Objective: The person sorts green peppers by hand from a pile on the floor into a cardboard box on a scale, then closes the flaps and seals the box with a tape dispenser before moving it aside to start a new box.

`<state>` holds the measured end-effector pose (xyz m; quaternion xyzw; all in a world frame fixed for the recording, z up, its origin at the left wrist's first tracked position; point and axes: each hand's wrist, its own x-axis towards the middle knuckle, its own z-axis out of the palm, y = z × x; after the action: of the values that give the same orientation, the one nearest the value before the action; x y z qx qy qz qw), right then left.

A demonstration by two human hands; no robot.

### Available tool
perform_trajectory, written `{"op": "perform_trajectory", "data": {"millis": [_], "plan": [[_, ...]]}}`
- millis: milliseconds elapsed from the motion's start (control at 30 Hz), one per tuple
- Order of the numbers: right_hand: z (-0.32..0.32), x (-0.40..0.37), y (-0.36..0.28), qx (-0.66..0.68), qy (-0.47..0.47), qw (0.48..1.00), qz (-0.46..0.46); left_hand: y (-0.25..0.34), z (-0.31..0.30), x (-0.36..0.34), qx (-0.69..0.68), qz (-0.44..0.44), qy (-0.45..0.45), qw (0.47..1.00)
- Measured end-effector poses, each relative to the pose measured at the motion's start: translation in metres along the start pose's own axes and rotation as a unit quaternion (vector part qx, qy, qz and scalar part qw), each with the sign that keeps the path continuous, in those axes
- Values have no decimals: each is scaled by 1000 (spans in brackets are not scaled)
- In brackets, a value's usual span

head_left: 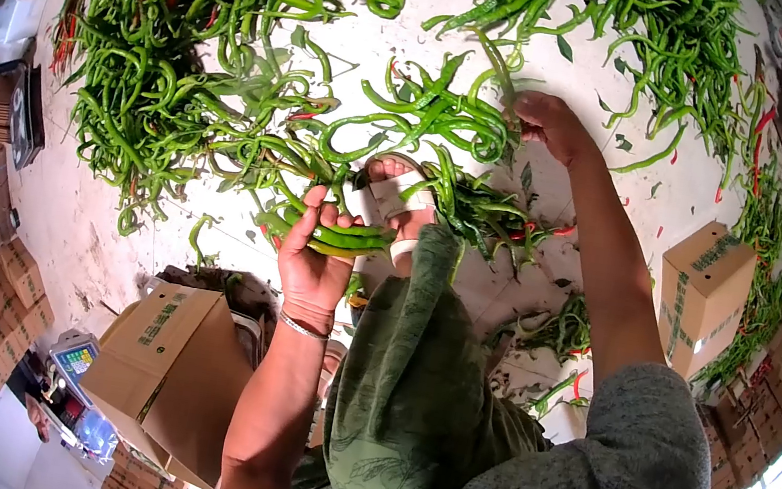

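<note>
My left hand (310, 271), palm up, is closed around several long green chili peppers (347, 239). They lie side by side, their ends sticking out to the right past my fingers. Farther forward on the right, my right hand (552, 127) has its fingers curled in a pinch. One long green chili pepper (498, 66), slightly blurred, reaches up and left from those fingertips. Between my hands a loose heap of green chili peppers (441, 115) lies on the pale floor, just ahead of my sandalled foot (399, 190).
A big pile of green chilies (145, 96) with a few red ones spreads at left; another pile (669, 43) is at far right. An upright cardboard box (161, 362) stands left of me, another box (704, 291) on the right. A scale (76, 359) sits at lower left.
</note>
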<state>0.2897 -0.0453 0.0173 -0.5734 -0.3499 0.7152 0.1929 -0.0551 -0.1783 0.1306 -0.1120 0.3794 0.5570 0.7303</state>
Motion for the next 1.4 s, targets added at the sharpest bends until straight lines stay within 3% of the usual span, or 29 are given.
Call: {"op": "perform_trajectory", "data": {"millis": [33,200,433,533,633,667,867,967,1000,1100,1133,1167,1200,1267,1400], "plan": [[1,-9,1,70,-41,997,-1,-2,0,0,2,-4,0,1000],[14,-39,-2,156,-153,976,-13,-13,8,0,-3,-26,-10,1000],[27,-49,6,149,-166,975,12,-16,-1,2,-8,-26,-19,999],[41,-45,10,1,-45,999,6,-17,0,1,6,-21,-21,1000],[53,-37,28,-131,66,982,-119,-18,1,2,6,-25,-22,999],[52,-36,30,-196,83,972,-98,-18,3,1,3,-25,-30,999],[52,-36,46,-201,100,961,-162,-14,-5,2,1,-23,-23,999],[39,-53,36,-260,-48,965,7,-13,-7,0,0,-23,-9,1000],[31,-59,30,-352,-172,918,69,-12,-7,-1,-1,-23,-8,1000],[25,-59,31,-397,-168,899,77,-13,-9,-1,-7,-20,-9,1000],[29,-46,29,-369,-82,920,106,-13,-10,-1,-9,-19,-11,1000],[36,-37,30,-407,32,911,-63,-14,-9,0,-10,-20,-12,1000],[45,-28,31,-427,144,863,-228,-14,-9,-1,-10,-21,-13,1000],[69,-15,-3,-499,150,807,-277,-16,-8,-1,-9,-23,-11,1000],[114,27,6,-613,171,735,-234,-15,-7,-1,-11,-24,-12,1000]]}}
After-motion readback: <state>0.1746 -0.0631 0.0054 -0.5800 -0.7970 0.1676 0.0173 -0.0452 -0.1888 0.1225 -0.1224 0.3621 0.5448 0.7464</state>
